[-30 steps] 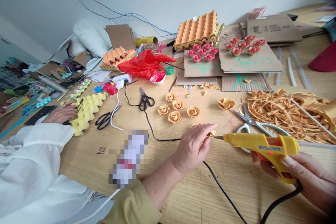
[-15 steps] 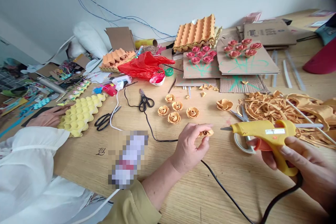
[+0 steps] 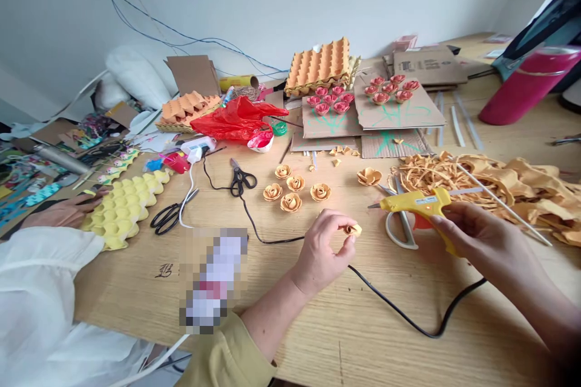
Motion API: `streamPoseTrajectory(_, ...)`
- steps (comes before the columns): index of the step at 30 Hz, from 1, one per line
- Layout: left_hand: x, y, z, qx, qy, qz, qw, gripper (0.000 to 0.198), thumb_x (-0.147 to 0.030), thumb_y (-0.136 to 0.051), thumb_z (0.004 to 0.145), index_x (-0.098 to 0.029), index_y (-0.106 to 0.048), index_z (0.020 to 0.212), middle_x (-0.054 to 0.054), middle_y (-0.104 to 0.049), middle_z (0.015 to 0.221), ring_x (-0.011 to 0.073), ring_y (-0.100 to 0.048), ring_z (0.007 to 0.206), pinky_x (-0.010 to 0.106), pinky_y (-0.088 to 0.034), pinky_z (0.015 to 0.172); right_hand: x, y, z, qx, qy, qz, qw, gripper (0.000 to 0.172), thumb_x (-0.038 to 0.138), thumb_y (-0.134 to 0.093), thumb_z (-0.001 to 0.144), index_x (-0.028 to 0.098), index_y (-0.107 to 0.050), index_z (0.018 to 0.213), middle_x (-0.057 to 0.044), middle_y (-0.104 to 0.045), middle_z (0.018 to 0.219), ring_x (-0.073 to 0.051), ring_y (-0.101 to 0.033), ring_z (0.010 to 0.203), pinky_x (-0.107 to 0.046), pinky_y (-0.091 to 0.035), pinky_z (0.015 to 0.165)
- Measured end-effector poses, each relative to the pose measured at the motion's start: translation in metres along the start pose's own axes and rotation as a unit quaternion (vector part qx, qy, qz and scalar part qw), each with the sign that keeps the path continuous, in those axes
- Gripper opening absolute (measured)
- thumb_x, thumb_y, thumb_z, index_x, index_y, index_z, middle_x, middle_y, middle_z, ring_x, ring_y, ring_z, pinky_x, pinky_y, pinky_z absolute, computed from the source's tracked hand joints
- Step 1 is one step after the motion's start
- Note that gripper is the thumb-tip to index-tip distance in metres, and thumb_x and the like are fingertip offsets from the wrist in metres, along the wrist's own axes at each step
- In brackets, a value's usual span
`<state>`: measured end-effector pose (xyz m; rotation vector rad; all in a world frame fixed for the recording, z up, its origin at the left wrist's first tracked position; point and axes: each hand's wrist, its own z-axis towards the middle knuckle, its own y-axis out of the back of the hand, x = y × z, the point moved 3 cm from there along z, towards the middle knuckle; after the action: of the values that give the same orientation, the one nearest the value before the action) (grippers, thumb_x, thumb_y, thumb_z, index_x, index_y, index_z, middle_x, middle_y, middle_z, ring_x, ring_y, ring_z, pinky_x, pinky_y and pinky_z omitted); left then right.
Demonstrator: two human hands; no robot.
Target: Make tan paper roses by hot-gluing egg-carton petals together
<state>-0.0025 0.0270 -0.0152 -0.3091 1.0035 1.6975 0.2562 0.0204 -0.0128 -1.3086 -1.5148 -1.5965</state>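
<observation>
Between its thumb and fingers, my left hand (image 3: 324, 248) pinches a small rolled orange paper flower (image 3: 351, 230). My right hand (image 3: 472, 230) is wrapped round the handle of a yellow glue gun (image 3: 415, 202), whose nozzle points left, towards the flower but apart from it. White-handled scissors (image 3: 402, 230) lie beneath the gun. Several finished orange flowers (image 3: 291, 202) stand on the wooden table (image 3: 290, 314) beyond my left hand, and one more orange flower (image 3: 369, 176) sits near the nozzle.
Orange scraps (image 3: 454, 181) are heaped at the right, behind a pink bottle. Pink flowers (image 3: 336, 100) rest on cardboard at the back. Black scissors (image 3: 242, 180) and a black cord lie mid-table. At left, another person's hand (image 3: 59, 211) touches a yellow egg tray (image 3: 127, 205).
My right hand has moved forward and away with the glue gun, now lower over the white-handled scissors. The flower in my left hand is turned differently. The view has shifted right, showing the whole pink bottle.
</observation>
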Motion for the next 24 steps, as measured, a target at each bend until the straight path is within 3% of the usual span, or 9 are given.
streamPoseTrajectory(4, -0.003, -0.011, -0.008, 0.054, -0.002, -0.019, 0.998, 0.027, -0.001, -0.059, 0.076, -0.017, -0.059, 0.098, 0.003, -0.063, 0.092, 0.0144, -0.061, 0.084, 0.028, -0.056, 0.079, -0.014, 0.0, 0.005, -0.013, 0.024, -0.034, 0.999, 0.071, 0.067, -0.072, 0.068, 0.017, -0.059, 0.117, -0.008, -0.075, 0.084, -0.019, -0.061, 0.061, -0.028, -0.044, 0.051)
streamPoseTrajectory(9, -0.001, -0.019, -0.016, 0.112, 0.077, -0.012, 0.991, 0.028, -0.001, -0.056, 0.076, -0.02, -0.058, 0.097, 0.002, -0.06, 0.094, 0.01, -0.061, 0.072, 0.019, -0.053, 0.062, -0.021, 0.004, 0.013, -0.079, 0.046, -0.138, 0.986, 0.077, 0.072, -0.062, 0.072, 0.022, -0.055, 0.129, -0.008, -0.08, 0.087, -0.025, -0.066, 0.062, -0.037, -0.047, 0.058)
streamPoseTrajectory(16, -0.001, -0.02, -0.018, 0.151, 0.094, 0.051, 0.983, 0.023, -0.004, -0.057, 0.077, -0.02, -0.057, 0.094, 0.001, -0.061, 0.093, 0.0094, -0.057, 0.064, 0.024, -0.051, 0.065, -0.023, -0.001, 0.015, -0.089, 0.08, -0.186, 0.975, 0.059, 0.059, -0.064, 0.078, 0.022, -0.057, 0.123, -0.009, -0.081, 0.091, -0.029, -0.07, 0.073, -0.038, -0.048, 0.064)
streamPoseTrajectory(20, -0.004, -0.021, -0.018, 0.158, 0.07, 0.06, 0.983, 0.022, -0.004, -0.057, 0.076, -0.019, -0.058, 0.092, 0.001, -0.061, 0.091, 0.0101, -0.057, 0.064, 0.025, -0.05, 0.067, -0.021, 0.001, 0.015, -0.103, 0.124, -0.209, 0.964, 0.047, 0.054, -0.066, 0.08, 0.02, -0.061, 0.112, -0.008, -0.076, 0.089, -0.024, -0.066, 0.068, -0.037, -0.047, 0.063)
streamPoseTrajectory(24, -0.008, -0.021, -0.018, 0.139, 0.029, 0.067, 0.988, 0.023, -0.003, -0.058, 0.076, -0.019, -0.058, 0.093, 0.002, -0.061, 0.092, 0.0122, -0.058, 0.07, 0.026, -0.051, 0.069, -0.011, 0.002, 0.003, -0.132, 0.198, -0.221, 0.946, 0.031, 0.044, -0.061, 0.087, 0.019, -0.063, 0.106, -0.014, -0.068, 0.101, -0.025, -0.062, 0.08, -0.04, -0.045, 0.07)
